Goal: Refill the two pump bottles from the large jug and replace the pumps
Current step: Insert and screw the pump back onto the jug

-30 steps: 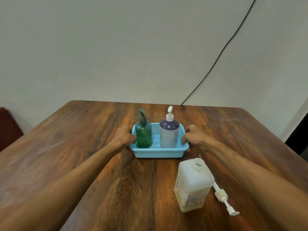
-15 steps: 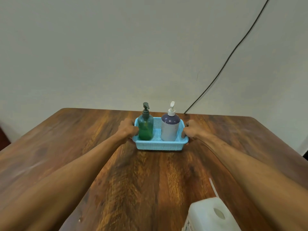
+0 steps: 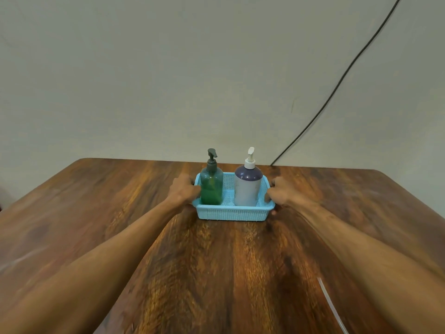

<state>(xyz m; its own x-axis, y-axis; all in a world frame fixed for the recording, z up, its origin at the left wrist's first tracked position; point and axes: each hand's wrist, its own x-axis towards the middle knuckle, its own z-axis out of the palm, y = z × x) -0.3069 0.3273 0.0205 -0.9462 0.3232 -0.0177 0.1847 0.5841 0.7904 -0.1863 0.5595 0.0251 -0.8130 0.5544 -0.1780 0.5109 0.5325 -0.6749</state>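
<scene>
Our left hand (image 3: 183, 191) and right hand (image 3: 280, 192) grip the ends of the light-blue mesh basket (image 3: 233, 209). Inside it, the green plastic bottle (image 3: 212, 188) and purple-topped white bottle (image 3: 247, 189) stand with pumps (image 3: 212, 156) on, apparently refilled.

Both arms are stretched way out in front, bare forearms coming up from the bottom corners and angling in toward each other. Left hand (image 3: 184, 192) has its fingers curled over the left end of the blue basket (image 3: 232, 214) — right hand (image 3: 281, 195) grips the right end the same way, knuckles up. Wrists look pretty straight, everything's slightly blurry.
</scene>
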